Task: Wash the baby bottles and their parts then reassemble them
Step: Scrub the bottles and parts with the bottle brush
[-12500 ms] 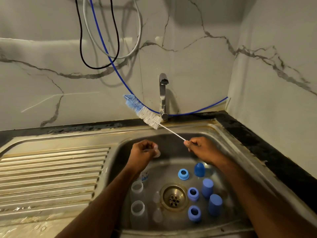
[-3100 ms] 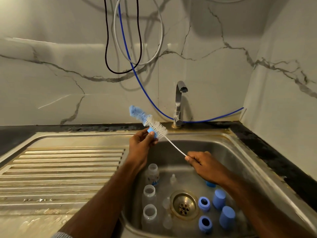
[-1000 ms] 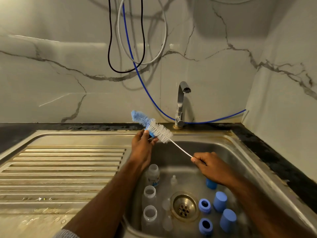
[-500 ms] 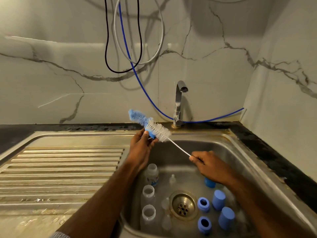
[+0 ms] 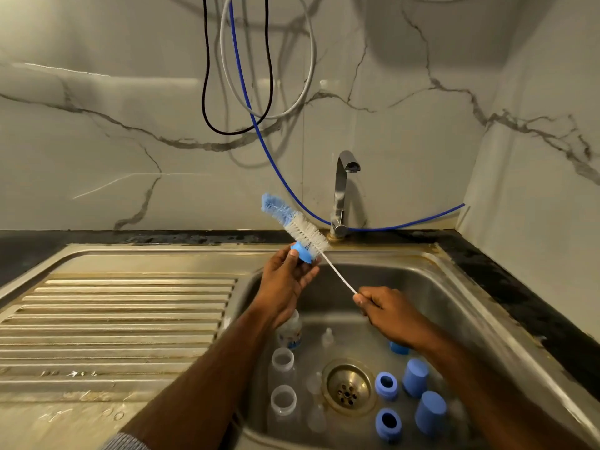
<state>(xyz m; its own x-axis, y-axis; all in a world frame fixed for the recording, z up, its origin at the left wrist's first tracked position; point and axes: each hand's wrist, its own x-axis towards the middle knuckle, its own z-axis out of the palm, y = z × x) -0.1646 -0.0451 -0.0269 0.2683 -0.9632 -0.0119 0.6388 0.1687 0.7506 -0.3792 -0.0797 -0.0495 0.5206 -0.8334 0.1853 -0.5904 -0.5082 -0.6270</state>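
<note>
The left hand [image 5: 287,280] is pinching a small blue bottle ring [image 5: 302,253] between thumb and fingertips, holding it up over the back-left rim of the sink [image 5: 454,287]. The bottle brush [image 5: 293,224] is passing through or against that ring; which one is hard to tell, since the bristles are covering the ring's opening. The brush's long axis is running diagonally, its blue-tipped bristle head pointing up and away to the left of the left hand, its thin white wire handle slanting down toward the right hand [image 5: 389,311]. The right hand is gripping the handle's lower end with curled fingers, so the very end of the wire is hidden inside the fist.

Below the left wrist, clear bottles [image 5: 283,399] are lying in the basin, the farthest one partly covered by the forearm. Under and beside the right forearm, blue caps [image 5: 430,412] and blue rings [image 5: 388,423] are standing near the drain [image 5: 349,388]; one blue piece is mostly hidden beneath the right wrist. Small clear teats [image 5: 328,337] between the bottles and the drain are faint against the steel. The tap [image 5: 342,193] is standing beyond both hands.
</note>
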